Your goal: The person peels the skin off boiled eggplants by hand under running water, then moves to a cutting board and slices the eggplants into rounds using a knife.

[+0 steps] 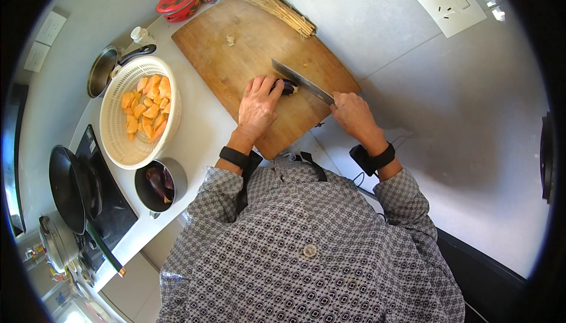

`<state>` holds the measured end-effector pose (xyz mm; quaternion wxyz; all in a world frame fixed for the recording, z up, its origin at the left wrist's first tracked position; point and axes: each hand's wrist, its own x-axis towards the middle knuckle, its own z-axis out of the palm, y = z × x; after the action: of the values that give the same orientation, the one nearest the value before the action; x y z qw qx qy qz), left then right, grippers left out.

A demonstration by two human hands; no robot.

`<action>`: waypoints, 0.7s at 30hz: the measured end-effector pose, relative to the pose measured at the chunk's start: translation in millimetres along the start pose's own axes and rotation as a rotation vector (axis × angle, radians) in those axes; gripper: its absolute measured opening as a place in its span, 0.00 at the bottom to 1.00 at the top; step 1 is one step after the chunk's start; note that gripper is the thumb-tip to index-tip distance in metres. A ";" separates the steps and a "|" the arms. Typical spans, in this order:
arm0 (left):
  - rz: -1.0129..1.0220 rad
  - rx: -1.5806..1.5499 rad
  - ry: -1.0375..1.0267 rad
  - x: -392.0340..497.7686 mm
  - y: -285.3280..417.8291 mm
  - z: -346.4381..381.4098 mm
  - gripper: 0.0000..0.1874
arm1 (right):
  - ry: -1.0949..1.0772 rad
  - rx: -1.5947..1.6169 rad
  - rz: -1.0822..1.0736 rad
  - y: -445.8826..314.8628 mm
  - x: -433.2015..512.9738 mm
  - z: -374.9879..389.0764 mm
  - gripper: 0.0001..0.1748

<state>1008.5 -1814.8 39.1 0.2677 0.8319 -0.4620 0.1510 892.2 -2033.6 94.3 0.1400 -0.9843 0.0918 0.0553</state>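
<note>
Under the fingers of my left hand (pixel 258 105) lies a dark purple eggplant (pixel 288 87), held against the wooden cutting board (pixel 230 64). Its pale end points toward the blade, and my fingers hide the rest. My right hand (pixel 353 113) grips the handle of a cleaver (pixel 303 80). The broad steel blade stands just to the right of the eggplant; I cannot tell whether it touches. Small pale scraps (pixel 230 40) lie on the far part of the board. More eggplants (pixel 158 183) rest in a grey metal pot (pixel 179 181) to the left.
A white plastic colander (pixel 173 122) holds orange chunks (pixel 148 106). Behind it sits a lidded pan (pixel 101 72). A wok (pixel 66 190) stands on the black cooktop (pixel 119 212). A straw brush (pixel 269 4) lies along the board's wall side, near a red enamel pot (pixel 178 4).
</note>
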 end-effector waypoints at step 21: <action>-0.026 -0.058 0.045 -2.1 -1.2 -0.8 0.32 | 0.176 0.059 0.119 12.8 17.5 -28.0 0.11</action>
<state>1008.5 -1812.3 38.4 0.3040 0.8261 -0.4493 0.1528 909.0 -2056.6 115.3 0.1566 -0.9736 0.1638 -0.0259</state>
